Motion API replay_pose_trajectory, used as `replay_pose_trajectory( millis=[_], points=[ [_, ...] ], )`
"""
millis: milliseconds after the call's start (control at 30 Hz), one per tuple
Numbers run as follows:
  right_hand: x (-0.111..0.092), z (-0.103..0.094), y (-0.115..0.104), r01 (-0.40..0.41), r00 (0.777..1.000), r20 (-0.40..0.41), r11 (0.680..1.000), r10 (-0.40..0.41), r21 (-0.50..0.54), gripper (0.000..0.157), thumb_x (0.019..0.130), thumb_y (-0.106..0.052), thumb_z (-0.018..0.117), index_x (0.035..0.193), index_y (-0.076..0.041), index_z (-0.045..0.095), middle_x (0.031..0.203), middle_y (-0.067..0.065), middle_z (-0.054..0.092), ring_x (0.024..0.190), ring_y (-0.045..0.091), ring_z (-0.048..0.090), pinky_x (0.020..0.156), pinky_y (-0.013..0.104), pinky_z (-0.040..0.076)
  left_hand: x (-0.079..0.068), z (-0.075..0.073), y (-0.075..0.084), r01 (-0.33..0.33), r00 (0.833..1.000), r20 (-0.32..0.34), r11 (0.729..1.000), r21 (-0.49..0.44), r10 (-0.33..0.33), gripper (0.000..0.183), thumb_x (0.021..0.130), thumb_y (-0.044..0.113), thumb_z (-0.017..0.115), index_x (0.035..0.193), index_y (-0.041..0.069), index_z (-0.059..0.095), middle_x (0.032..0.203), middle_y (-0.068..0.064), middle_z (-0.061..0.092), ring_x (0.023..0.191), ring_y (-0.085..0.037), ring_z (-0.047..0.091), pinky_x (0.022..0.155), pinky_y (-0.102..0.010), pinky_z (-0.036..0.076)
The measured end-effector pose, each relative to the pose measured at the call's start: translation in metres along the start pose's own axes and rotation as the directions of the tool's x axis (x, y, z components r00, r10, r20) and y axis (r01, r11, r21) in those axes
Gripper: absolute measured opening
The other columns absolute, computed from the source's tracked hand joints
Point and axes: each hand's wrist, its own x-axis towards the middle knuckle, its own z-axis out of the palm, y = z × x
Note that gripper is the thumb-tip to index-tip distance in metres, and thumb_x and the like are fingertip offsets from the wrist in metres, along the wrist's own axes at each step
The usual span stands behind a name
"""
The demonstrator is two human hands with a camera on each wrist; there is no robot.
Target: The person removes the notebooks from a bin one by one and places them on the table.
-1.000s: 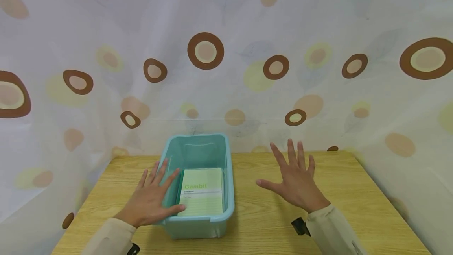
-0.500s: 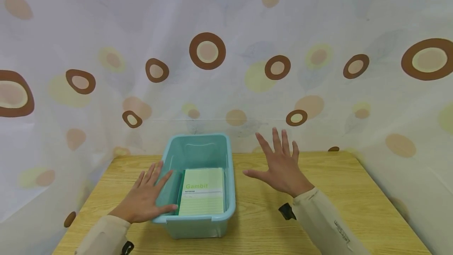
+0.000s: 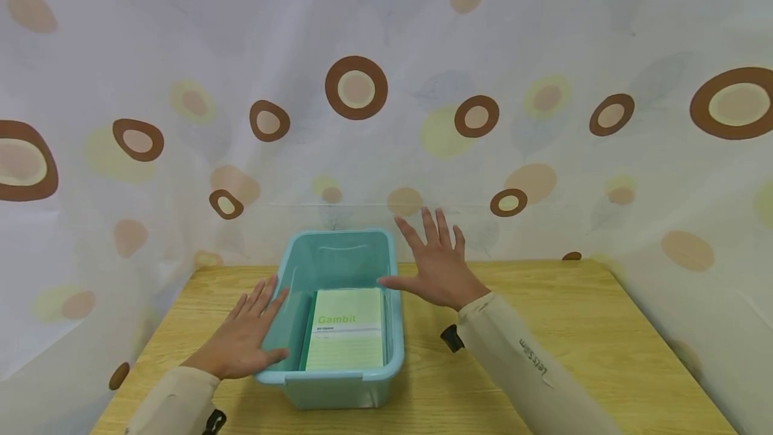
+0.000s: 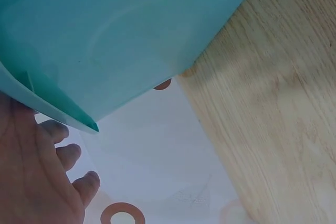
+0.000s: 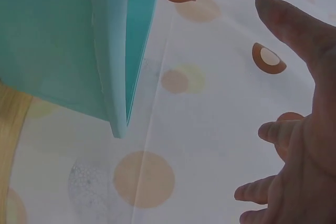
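At the left side of the blue bin [image 3: 335, 391], left hand [image 3: 235, 348] has its fingers [image 3: 260, 297] extended, thumb out, gripping nothing; can't tell from here if it touches. Right hand [image 3: 437, 270] hovers by the bin's right side, toward the far end, fingers spread wide, nothing held, gap to the bin. Notebook [image 3: 345, 334], printed "Gambit", lies flat inside the bin, near end. Bin sits on the wooden counter [image 3: 543, 341], left of middle. Beige sleeves [image 3: 519, 368] on both arms. Spotted sheeting [image 3: 386, 19] behind, far side.
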Motion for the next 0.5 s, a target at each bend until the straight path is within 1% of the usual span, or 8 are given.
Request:
replay_pose_trajectory(
  millis=[133, 267, 500],
  points=[
    [0.012, 0.006, -0.007, 0.015, 0.999, 0.029, 1.000, -0.014, -0.012, 0.101, 0.077, -0.066, 0.063, 0.156, -0.022, 0.018, 0.159, 0.022, 0.002, 0.146, 0.041, -0.007, 0.109, 0.067, 0.002, 0.001, 0.000, 0.001, -0.017, 1.000, -0.006, 1.000, 0.004, 0.017, 0.093, 0.079, 0.027, 0.071, 0.150, -0.006, 0.021, 0.158, -0.025, 0.009, 0.144, -0.044, 0.008, 0.111, -0.063, 0.011],
    [0.023, 0.011, -0.015, 0.023, 0.998, 0.062, 1.000, -0.022, -0.018, 0.100, 0.077, -0.067, 0.063, 0.156, -0.024, 0.018, 0.159, 0.022, 0.003, 0.146, 0.040, -0.005, 0.110, 0.066, 0.004, 0.002, 0.001, 0.001, -0.019, 1.000, 0.010, 1.000, 0.014, 0.019, 0.092, 0.078, 0.020, 0.067, 0.149, -0.010, 0.018, 0.157, -0.026, 0.009, 0.143, -0.045, 0.009, 0.111, -0.063, 0.011],
    [0.044, 0.018, -0.030, 0.040, 0.990, 0.136, 0.999, -0.039, -0.004, 0.099, 0.078, -0.066, 0.062, 0.156, -0.027, 0.015, 0.161, 0.017, 0.000, 0.147, 0.036, -0.006, 0.113, 0.061, 0.003, 0.003, 0.000, 0.003, -0.003, 1.000, 0.017, 0.999, 0.043, 0.002, 0.090, 0.074, 0.015, 0.061, 0.148, -0.013, 0.017, 0.157, -0.027, 0.010, 0.143, -0.045, 0.010, 0.111, -0.063, 0.012]
  ],
)
